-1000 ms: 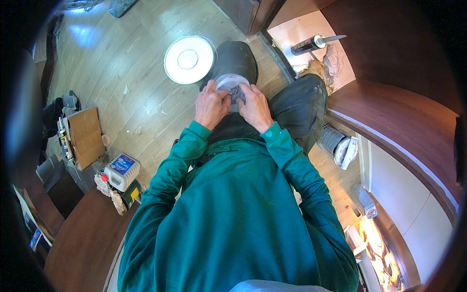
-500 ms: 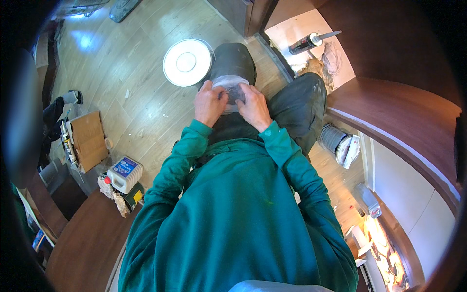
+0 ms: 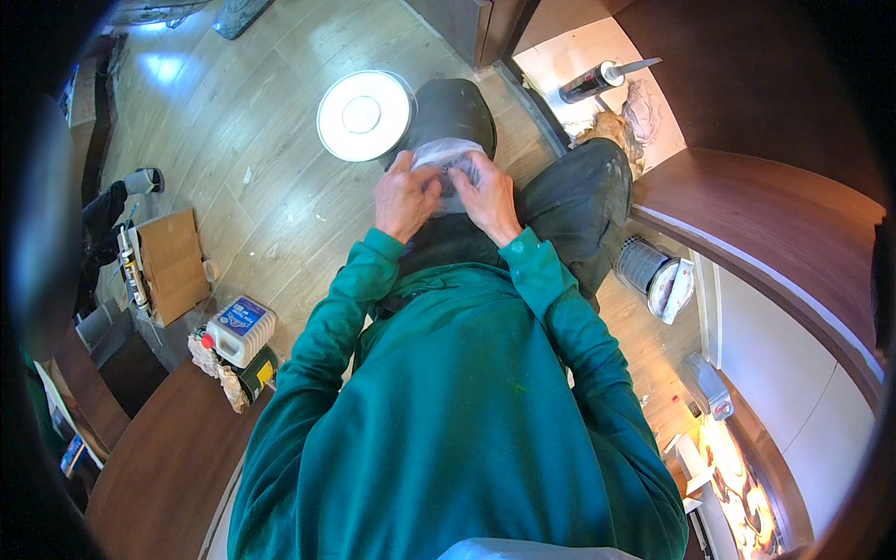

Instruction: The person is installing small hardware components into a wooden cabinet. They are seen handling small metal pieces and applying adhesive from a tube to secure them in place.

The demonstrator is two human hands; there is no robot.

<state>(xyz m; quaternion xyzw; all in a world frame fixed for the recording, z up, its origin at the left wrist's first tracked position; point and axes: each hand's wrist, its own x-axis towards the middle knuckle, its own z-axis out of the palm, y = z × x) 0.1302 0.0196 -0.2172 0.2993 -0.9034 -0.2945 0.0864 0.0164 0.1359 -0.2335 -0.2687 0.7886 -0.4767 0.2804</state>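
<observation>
On my lap, between my knees, is a crumpled translucent plastic bag [image 3: 446,152] with something small and greyish inside, too small to name. My left hand [image 3: 403,196] grips its left side with bent fingers. My right hand [image 3: 487,201] grips the right side, thumb and fingers curled at the bag's opening; some fingertips are hidden in the plastic. Just beyond my left hand, beside my knee, a round tin or bucket with a white lid [image 3: 362,114] stands on the wooden floor [image 3: 252,224].
At left lie cardboard [image 3: 170,264] with tubes, a white jug [image 3: 243,331] and a can [image 3: 257,373]. At right, a sealant cartridge [image 3: 588,82] lies in an opening beside dark wood panels [image 3: 756,177], with a metal tin [image 3: 644,271] below. Firelight glows lower right.
My fingers have shifted a little at the bag, and its plastic has changed shape, bunching higher toward the right fingers. Both hands stay over my lap.
</observation>
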